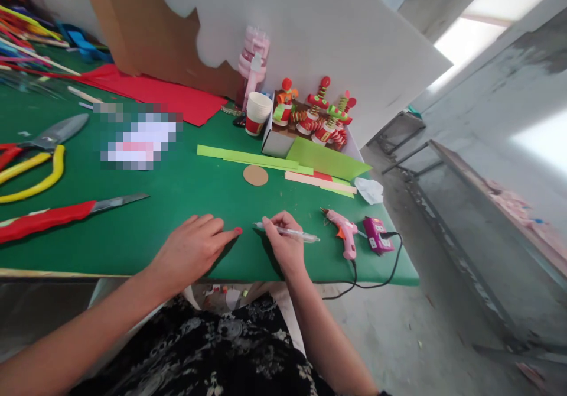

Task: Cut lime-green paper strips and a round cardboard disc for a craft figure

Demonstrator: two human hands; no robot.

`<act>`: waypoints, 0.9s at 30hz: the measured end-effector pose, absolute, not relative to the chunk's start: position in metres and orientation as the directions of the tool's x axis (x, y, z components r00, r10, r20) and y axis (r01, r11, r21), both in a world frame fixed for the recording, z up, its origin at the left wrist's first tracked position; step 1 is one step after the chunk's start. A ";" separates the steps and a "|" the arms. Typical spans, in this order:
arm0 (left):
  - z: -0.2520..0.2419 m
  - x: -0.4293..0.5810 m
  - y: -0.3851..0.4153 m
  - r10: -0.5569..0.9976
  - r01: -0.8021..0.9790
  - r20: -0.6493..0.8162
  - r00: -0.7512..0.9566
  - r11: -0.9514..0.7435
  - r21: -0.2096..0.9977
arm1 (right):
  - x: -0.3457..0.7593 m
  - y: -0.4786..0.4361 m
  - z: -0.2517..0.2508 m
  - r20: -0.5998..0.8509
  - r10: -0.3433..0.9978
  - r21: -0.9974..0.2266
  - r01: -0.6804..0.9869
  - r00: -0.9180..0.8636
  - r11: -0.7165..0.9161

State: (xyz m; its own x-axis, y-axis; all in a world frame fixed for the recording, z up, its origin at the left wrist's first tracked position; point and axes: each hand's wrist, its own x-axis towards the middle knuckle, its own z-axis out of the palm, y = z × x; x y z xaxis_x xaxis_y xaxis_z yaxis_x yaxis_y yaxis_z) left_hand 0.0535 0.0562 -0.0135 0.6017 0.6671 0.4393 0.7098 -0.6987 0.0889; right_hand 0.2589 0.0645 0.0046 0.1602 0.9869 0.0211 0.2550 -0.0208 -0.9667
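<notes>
My left hand (pixel 192 246) is low over the green table, with its index finger stretched out and the other fingers curled. A small red paper disc (pixel 238 230) is at that fingertip; whether the thumb helps hold it is hidden. In my right hand (pixel 286 242) is a clear, slim pen (pixel 305 236), gripped between thumb and fingers. Its tip points left toward the red disc, with a gap between them. Beyond both hands lies a brown cardboard circle (pixel 256 175), flat on the table.
Right of my hands are a pink glue gun (pixel 345 233) and a purple power block (pixel 377 235) with a black cord. Green paper strips (pixel 252 158) lie behind, before a box of paper-cup figures (pixel 316 115). A red-handled knife (pixel 66 216) and pliers (pixel 44 159) are left.
</notes>
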 end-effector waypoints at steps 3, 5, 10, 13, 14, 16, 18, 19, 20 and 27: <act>-0.018 0.048 0.059 0.677 0.671 0.435 0.594 -0.715 0.197 | 0.260 0.065 0.004 0.047 0.987 -0.958 0.286 0.154 0.001; -0.017 0.045 0.058 0.701 0.666 0.417 0.578 -0.701 0.256 | 0.261 0.065 0.004 0.051 0.986 -0.957 0.290 0.162 0.002; -0.008 0.046 0.039 0.752 0.723 0.424 0.505 -0.637 0.269 | 0.255 0.067 0.008 -0.012 0.993 -0.972 0.231 0.119 -0.039; -0.007 0.050 0.029 0.748 0.760 0.428 0.507 -0.622 0.188 | 0.244 0.070 0.010 0.004 0.991 -0.975 0.222 0.130 -0.026; -0.007 0.052 0.027 0.749 0.774 0.427 0.506 -0.613 0.158 | 0.241 0.070 0.010 0.021 0.991 -0.971 0.239 0.134 -0.012; -0.008 0.055 0.025 0.755 0.797 0.419 0.505 -0.594 0.110 | 0.235 0.070 0.010 0.050 0.990 -0.958 0.287 0.133 0.010; -0.008 0.057 0.025 0.759 0.805 0.401 0.513 -0.587 0.081 | 0.233 0.069 0.009 0.059 0.990 -0.945 0.327 0.130 0.013; -0.008 0.057 0.025 0.759 0.806 0.392 0.520 -0.588 0.070 | 0.233 0.068 0.009 0.056 0.990 -0.942 0.336 0.128 0.010; -0.007 0.057 0.025 0.756 0.804 0.387 0.527 -0.591 0.060 | 0.233 0.067 0.009 0.052 0.991 -0.941 0.337 0.125 0.007; -0.003 0.058 0.026 0.750 0.809 0.395 0.531 -0.587 0.027 | 0.231 0.065 0.012 0.022 0.995 -0.918 0.396 0.098 -0.019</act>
State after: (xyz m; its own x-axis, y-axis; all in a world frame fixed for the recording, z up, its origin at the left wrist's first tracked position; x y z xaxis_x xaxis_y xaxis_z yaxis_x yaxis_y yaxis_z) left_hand 0.0577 0.0260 -0.0027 0.5309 0.7497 0.3950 0.8090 -0.5872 0.0271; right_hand 0.2309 0.0652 0.0123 0.0979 0.9950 0.0221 0.3964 -0.0186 -0.9179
